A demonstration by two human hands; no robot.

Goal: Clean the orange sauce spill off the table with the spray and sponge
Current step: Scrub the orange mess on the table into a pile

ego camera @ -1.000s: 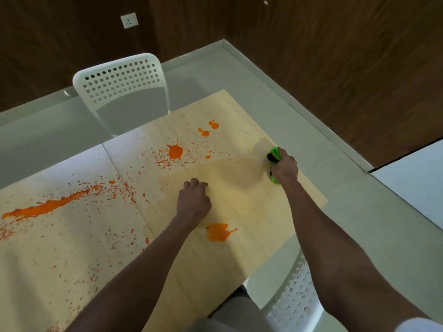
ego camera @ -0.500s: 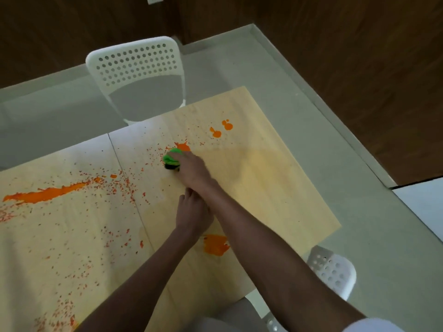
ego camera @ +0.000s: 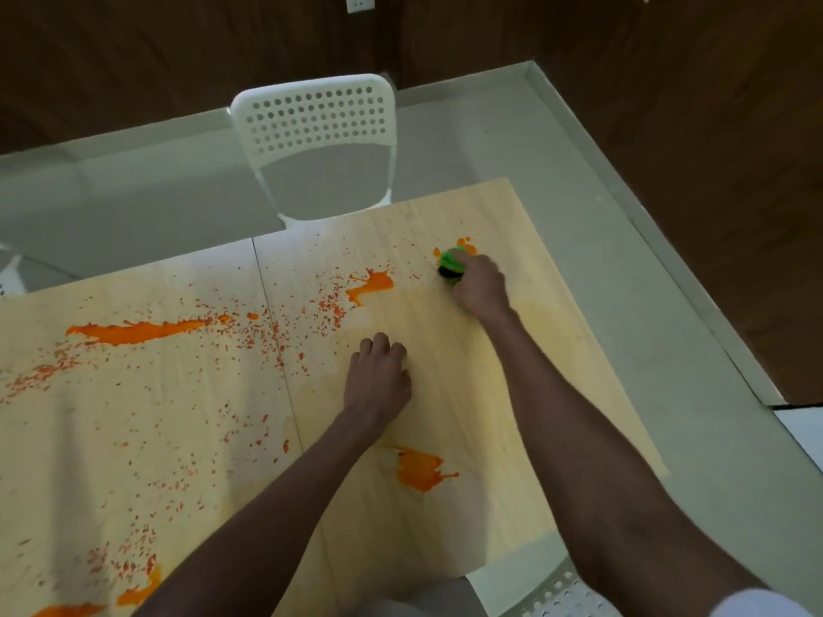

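Sauce: orange spill (ego camera: pixel 138 332) lay across the table (ego camera: pixel 512 394), with a long streak toward the left edge, a splat (ego camera: pixel 372 287) near the far edge, small dots (ego camera: pixel 465 244) by the far right corner, a blotch (ego camera: pixel 421 472) near the near edge, and specks between.
Sponge: green sponge (ego camera: pixel 450 262) sat near the far right corner, just beside the small dots, pressed to the wood.
My right hand: my right hand (ego camera: pixel 478 287) grasped the sponge from above.
My left hand: my left hand (ego camera: pixel 378 380) was clenched into a loose fist and rested on the table's middle, holding nothing.
Spray: I could not see the bottle anywhere.
Stage: I judged most of the spill not yet wiped; only the patch around my hands looked cleared.
Risk: a loaded sponge could smear orange over the cleared patch.
Risk: my left forearm hung close to the near blotch and could drag through it.
Risk: a hard stroke toward the right edge could push sauce onto the floor.
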